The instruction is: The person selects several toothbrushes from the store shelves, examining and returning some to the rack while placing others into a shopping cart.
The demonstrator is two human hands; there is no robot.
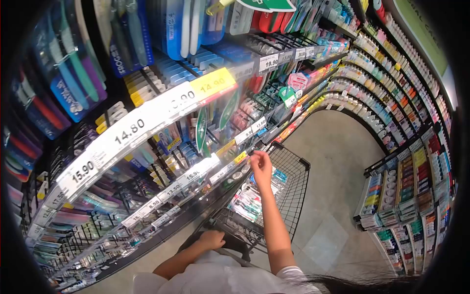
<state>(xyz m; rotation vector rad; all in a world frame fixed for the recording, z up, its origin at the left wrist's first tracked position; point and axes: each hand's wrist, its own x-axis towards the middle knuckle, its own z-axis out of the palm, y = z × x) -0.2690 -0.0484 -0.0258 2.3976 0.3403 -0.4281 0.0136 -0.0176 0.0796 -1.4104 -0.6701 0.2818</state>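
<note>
On the left, toothbrush packs (77,73) hang above a rail of price labels (129,131), 1 of them reading 14.80. Lower down, the left hand (211,240) is curled near the back of the cart (304,162); I can't tell whether it grips anything. Next come the packs (247,202) lying flat inside the wire basket, beside the shelving. Above them is the right hand (262,166), fingers bent loosely inward near a yellow label (240,157); I can't see anything pinched there. With the shelf edge so near, that reach wants a soft wrist, knuckles clear of the labels, and the forearm kept above the cart's rim. Farther right, bottles (364,105) line curved shelves, and a rack (399,196) stands well apart from both hands
</note>
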